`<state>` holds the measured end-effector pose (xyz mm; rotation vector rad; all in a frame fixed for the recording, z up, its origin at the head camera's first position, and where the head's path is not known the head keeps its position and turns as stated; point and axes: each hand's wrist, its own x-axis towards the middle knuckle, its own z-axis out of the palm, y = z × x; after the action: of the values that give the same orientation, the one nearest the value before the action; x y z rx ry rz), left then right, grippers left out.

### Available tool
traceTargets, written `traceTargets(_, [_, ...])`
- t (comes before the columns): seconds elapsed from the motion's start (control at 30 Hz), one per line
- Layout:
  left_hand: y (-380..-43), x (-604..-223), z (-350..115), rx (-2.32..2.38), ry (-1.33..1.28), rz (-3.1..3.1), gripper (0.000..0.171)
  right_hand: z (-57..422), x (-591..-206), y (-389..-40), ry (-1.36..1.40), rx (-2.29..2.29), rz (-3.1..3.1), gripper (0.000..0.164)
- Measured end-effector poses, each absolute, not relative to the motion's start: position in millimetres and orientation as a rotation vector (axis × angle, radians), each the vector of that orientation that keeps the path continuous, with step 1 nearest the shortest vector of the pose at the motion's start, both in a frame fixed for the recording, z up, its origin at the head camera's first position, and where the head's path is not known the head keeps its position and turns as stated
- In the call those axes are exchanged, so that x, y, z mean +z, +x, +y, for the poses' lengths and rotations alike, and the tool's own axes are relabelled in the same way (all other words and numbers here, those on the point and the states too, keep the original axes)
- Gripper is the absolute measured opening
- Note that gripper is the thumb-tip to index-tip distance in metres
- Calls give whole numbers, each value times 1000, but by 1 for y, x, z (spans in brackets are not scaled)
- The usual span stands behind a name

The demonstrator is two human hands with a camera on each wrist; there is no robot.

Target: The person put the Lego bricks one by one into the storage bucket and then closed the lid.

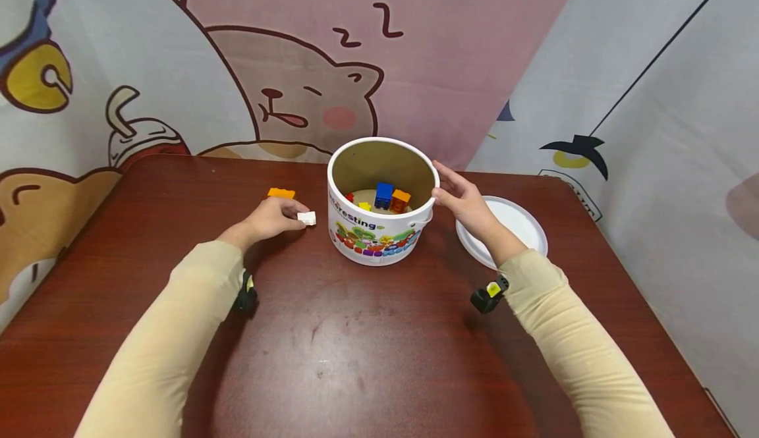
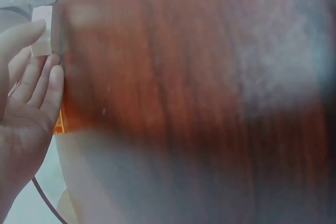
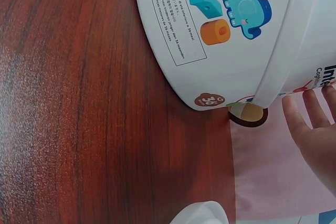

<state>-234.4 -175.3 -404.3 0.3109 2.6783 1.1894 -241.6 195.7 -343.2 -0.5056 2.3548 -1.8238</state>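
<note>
My left hand [image 1: 269, 219] pinches a small white toy brick [image 1: 306, 218] between thumb and fingers, just left of the bucket. In the left wrist view the white brick [image 2: 42, 31] sits at the fingertips. My right hand [image 1: 465, 201] touches the right side of the white bucket [image 1: 376, 240] near its rim, with fairly straight fingers. The right wrist view shows these fingers [image 3: 296, 116] against the printed bucket wall [image 3: 236, 72]. Inside the bucket lie a blue brick [image 1: 383, 194], an orange brick [image 1: 400, 201] and partly hidden yellow and red pieces.
Behind my left hand an orange brick [image 1: 281, 193] lies on the brown table [image 1: 356, 346]. A round white lid [image 1: 522, 224] lies right of the bucket, partly under my right forearm. A printed cloth [image 1: 450, 62] hangs behind the table.
</note>
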Motion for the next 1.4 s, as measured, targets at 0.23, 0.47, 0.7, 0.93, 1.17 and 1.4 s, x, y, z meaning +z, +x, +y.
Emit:
traceTargets(0.23, [-233, -392, -185, 1253, 307, 2677, 33, 196, -343, -242, -503, -1822, 2348, 58])
traceTargets(0.47, [-231, -376, -192, 1361, 307, 2650, 34, 196, -342, -242, -510, -1821, 2347, 57])
traceTargets(0.7, [-230, -359, -197, 1333, 276, 2662, 34, 195, -342, -242, -512, -1824, 2338, 57])
traceTargets(0.93, [-230, -339, -201, 1346, 208, 2680, 35, 196, -342, -242, -505, -1816, 2339, 57])
traceTargets(1.17, [-231, -320, -203, 1330, 217, 2732, 36, 196, -342, -242, -500, -1809, 2353, 57])
traceTargets(1.4, [-231, -304, -200, 1377, 223, 2727, 37, 196, -342, -242, -501, -1810, 2351, 57])
